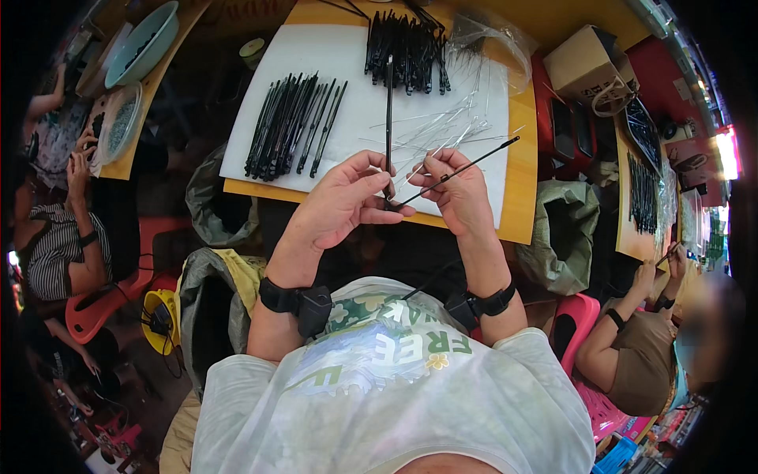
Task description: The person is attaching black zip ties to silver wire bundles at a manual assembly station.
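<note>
The sticks (284, 126) look like matt black plastic. They lie on a smooth white sheet (355, 110). The counter (521, 158) is bare yellowish wood.

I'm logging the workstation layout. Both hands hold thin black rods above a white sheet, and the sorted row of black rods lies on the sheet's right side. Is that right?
Not quite. In the head view the sorted row of black rods lies on the left side of the white sheet. The left hand and right hand do each hold a thin black rod.
</note>
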{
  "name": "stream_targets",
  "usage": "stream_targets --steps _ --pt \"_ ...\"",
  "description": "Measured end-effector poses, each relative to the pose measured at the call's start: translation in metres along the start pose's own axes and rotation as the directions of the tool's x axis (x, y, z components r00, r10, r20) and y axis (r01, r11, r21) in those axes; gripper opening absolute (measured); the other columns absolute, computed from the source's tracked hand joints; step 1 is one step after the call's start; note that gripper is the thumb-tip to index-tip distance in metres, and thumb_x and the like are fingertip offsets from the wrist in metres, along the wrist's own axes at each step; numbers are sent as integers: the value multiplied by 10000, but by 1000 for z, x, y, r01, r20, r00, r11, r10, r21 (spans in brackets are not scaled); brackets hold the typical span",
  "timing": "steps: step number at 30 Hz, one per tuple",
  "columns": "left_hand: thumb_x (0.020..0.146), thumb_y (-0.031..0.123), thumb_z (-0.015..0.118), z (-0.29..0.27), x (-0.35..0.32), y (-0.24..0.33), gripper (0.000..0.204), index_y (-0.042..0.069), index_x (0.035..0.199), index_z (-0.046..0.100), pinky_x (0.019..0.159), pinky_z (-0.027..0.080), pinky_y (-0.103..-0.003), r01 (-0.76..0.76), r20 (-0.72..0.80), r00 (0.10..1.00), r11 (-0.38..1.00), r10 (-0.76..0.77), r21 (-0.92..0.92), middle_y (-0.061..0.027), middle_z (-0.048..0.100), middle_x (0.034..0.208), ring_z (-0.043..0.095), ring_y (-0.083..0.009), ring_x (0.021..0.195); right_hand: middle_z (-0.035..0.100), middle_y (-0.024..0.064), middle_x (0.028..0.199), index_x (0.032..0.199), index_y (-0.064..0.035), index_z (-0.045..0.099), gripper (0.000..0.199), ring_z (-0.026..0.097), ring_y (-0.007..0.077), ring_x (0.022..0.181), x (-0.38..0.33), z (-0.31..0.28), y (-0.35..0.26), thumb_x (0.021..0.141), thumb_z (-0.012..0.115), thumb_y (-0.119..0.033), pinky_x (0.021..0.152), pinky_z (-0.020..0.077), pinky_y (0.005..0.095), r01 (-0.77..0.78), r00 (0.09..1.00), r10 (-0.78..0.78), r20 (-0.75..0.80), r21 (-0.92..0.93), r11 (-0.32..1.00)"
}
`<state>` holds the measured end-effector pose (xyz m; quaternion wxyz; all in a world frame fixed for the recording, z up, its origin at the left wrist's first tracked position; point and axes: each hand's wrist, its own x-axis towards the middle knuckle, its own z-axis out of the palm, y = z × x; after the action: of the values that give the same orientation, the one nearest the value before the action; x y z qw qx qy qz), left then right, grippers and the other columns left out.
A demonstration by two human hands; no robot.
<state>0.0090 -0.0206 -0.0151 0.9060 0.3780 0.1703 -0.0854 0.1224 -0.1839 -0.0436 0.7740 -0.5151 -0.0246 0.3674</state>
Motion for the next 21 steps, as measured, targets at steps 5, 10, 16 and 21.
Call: stream_targets --steps 5,10,16,21 --pt "934 80 473 4 -1 0 130 27 1053 478 719 583 -287 8 23 1000 999 -9 37 -54 533 880 667 -254 819 652 94 823 902 -36 567 98 665 171 745 3 -2 2 859 619 -107 590 498 215 -58 998 58 -3 8 998" --pt "932 81 480 6 -3 0 132 28 1053 483 721 581 -280 15 14 1000 998 -16 58 -54 538 896 667 -243 816 655 84 816 897 -43 575 89 662 164 739 4 -5 3 854 621 -106 593 497 217 -50 999 50 16 3 999" --pt "933 75 482 2 -2 -4 138 26 1062 490 769 572 -300 -43 47 998 995 39 87 -35 532 909 647 -214 878 656 80 817 902 -45 579 90 660 165 732 5 -5 5 845 624 -98 601 498 221 -68 998 68 14 6 998" --pt "935 71 481 4 -3 -5 139 25 1066 494 802 563 -320 -90 73 994 986 80 138 -15 517 899 618 -191 939 654 82 821 897 -43 579 85 659 170 730 6 -7 11 844 620 -95 606 499 226 -71 997 70 22 37 997"
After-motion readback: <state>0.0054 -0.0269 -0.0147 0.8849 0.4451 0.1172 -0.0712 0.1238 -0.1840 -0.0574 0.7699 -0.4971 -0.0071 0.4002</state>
